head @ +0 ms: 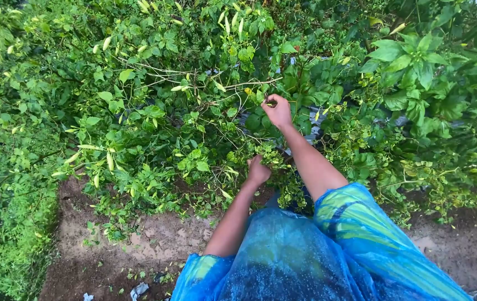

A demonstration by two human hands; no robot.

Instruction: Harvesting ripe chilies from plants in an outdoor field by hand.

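I look down at a dense pepper bush bearing several pale yellow-green pods. My right hand reaches up into the foliage, its fingers pinched on a small stem or pod among the leaves. Lower down, my left hand is closed inside a clump of small leaves; what it holds is hidden. Both forearms come out of a translucent blue plastic raincoat.
Wet brown soil runs along the bottom, with grass at the lower left and small white scraps on the ground. Broader-leaved plants fill the right side.
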